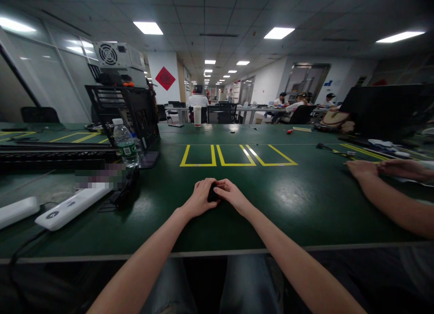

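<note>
Between my two hands, low over the green tabletop [162, 232], is a small black object [212, 193]. Most of it is covered by fingers, so its kind does not show. My left hand [202, 195] wraps round its left side with the fingers curled over the top. On the other side, the bent fingers and thumb of my right hand [231, 194] close on it. Just beyond the hands, yellow tape [235, 165] marks three open-backed shapes on the table.
To the left stand a water bottle [125, 144], a black computer case [127, 110] and a white power strip [73, 208]. A white cup [197, 116] is at the far edge. At the right, another person's forearm [389, 196] rests on the table near a dark monitor [386, 113].
</note>
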Demonstrator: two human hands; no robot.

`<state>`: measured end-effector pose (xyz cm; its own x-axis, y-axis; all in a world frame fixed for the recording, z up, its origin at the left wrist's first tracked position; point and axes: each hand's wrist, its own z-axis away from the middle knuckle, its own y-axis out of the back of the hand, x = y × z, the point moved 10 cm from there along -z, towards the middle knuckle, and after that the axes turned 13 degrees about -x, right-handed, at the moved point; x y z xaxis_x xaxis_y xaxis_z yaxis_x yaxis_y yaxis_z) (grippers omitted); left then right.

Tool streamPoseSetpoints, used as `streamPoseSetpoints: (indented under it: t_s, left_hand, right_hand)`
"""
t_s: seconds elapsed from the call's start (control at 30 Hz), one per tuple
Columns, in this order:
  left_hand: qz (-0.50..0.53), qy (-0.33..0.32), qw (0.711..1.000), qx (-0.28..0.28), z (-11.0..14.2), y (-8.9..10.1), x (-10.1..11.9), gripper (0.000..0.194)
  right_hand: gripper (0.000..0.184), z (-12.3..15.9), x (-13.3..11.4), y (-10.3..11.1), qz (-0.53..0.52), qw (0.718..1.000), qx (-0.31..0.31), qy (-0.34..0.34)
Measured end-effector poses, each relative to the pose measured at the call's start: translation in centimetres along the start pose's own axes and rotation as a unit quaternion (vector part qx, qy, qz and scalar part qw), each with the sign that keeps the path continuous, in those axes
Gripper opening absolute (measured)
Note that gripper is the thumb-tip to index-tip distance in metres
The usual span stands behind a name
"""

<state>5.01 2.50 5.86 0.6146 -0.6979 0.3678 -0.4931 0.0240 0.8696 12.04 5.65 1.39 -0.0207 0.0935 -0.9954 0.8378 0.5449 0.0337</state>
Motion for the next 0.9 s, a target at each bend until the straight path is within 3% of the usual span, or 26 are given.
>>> streamPoseSetpoints:
  t_s: [0.27, 0.6, 0.8, 0.9]
  left_hand:
    - [0.003, -0.010, 1.000, -0.004, 0.0, -0.2, -0.1, 0.053]
    - [0.005, -0.008, 1.000, -0.008, 0.1, -0.1, -0.1, 0.051]
    - [-0.001, -0.007, 1.000, -0.014, 0.1, -0.2, -0.1, 0.051]
    - [-0.003, -0.007, 1.000, -0.012, 0.1, -0.1, 0.0, 0.051]
  right_hand:
    - [0.032, 0.2, -0.3, -0.4, -0.020, 0.999, -0.039, 0.014]
    - [0.030, -0.1, 1.1, 0.1, -0.059, 0.998, -0.014, -0.031]
    - [0.035, 0.5, -0.5, -0.6, -0.020, 0.998, -0.064, 0.002]
    - [0.033, 0.5, -0.4, -0.6, -0.015, 0.998, -0.055, -0.002]
